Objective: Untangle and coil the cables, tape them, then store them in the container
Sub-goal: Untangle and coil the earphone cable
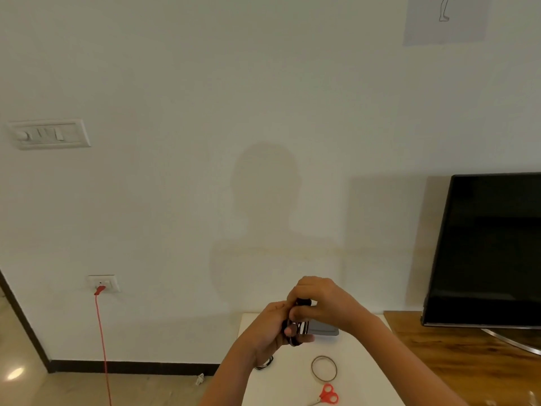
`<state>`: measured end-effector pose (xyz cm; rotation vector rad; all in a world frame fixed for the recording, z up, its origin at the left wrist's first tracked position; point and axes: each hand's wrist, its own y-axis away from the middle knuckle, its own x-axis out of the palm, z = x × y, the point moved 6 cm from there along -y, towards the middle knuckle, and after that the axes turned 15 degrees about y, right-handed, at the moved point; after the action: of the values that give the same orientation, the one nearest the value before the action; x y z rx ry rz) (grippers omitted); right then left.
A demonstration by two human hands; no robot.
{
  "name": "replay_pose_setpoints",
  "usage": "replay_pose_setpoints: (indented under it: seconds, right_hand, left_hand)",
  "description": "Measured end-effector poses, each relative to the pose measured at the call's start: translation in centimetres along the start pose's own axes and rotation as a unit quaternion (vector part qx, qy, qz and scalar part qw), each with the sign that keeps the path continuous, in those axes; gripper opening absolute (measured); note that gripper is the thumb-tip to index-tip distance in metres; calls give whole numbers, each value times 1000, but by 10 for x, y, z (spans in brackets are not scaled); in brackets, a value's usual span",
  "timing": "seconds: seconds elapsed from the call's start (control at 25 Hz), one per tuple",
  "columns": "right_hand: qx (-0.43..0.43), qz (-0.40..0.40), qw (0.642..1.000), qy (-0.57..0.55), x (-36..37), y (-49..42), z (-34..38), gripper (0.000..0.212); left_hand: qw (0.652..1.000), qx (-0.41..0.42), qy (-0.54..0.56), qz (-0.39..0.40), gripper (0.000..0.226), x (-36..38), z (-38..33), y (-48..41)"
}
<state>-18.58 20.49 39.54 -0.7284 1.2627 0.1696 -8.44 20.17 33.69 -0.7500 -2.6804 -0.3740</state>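
**Inspector:** What was the state of the hands at inspection?

**Assistant:** Both were raised above the far end of the white table (287,388), close together. The left hand (272,326) gripped a bundle of black cable (297,328), with its fingers curled round the lower loops. The right hand (319,303) pinched the top of the same bundle between thumb and fingers. The cable was held clear of the table.

**Inspector:** And the other items?

**Assistant:** A tape ring (324,369) lay flat on the table, with red-handled scissors (329,394) just beside it, toward the near edge. A second small black cable (265,364) lay at the table's left edge, partly hidden by the left wrist. A flat grey object (326,330) sat at the table's far end behind the hands — whether it was the container could not be told.

**Inspector:** What about the surroundings?

**Assistant:** To the right of the table, a wooden cabinet (468,358) carried a dark television (491,250). To the left of the table, a red cord (102,347) hung from a wall socket (109,281) to the floor.
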Motion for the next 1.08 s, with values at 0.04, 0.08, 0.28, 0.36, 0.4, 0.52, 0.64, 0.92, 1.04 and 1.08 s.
replay_pose_setpoints:
  seconds: [0.04, 0.08, 0.28, 0.36, 0.4, 0.52, 0.64, 0.92, 1.04, 1.08]
  right_hand:
    - [25, -15, 999, -45, 1, 2, -4, 10]
    - [41, -33, 995, -83, 2, 5, -7, 8]
    - [97, -46, 973, -207, 20, 18, -8, 15]
    - [129, -39, 950, -282, 27, 24, -8, 10]
    - [138, -43, 945, -295, 29, 26, -9, 9]
    - [163, -47, 932, -321, 36, 29, -11, 7]
    - [207, -32, 918, -335, 50, 34, -16, 9]
    - [187, -1, 937, -294, 69, 37, -33, 16]
    - [184, 7, 924, -335, 84, 37, -43, 13]
    - [187, 13, 915, -358, 91, 38, -47, 11]
  left_hand:
    - [999, -8, 31, -6, 32, 2, 0, 1]
    - [998, -18, 63, -15, 32, 1, 1, 1]
    - [982, -60, 179, 0, 34, -1, 7, 3]
    - [973, -73, 216, 20, 33, -2, 7, 5]
    - [969, -84, 230, 28, 32, -2, 7, 7]
    - [962, -117, 244, 41, 27, -9, 10, 6]
    - [970, -141, 190, 50, 32, -15, 16, -2]
    - [992, -122, -13, -3, 34, -22, 33, -11]
    - [992, -117, 44, -1, 29, -28, 43, -18]
    - [988, -127, 86, -5, 27, -30, 49, -21]
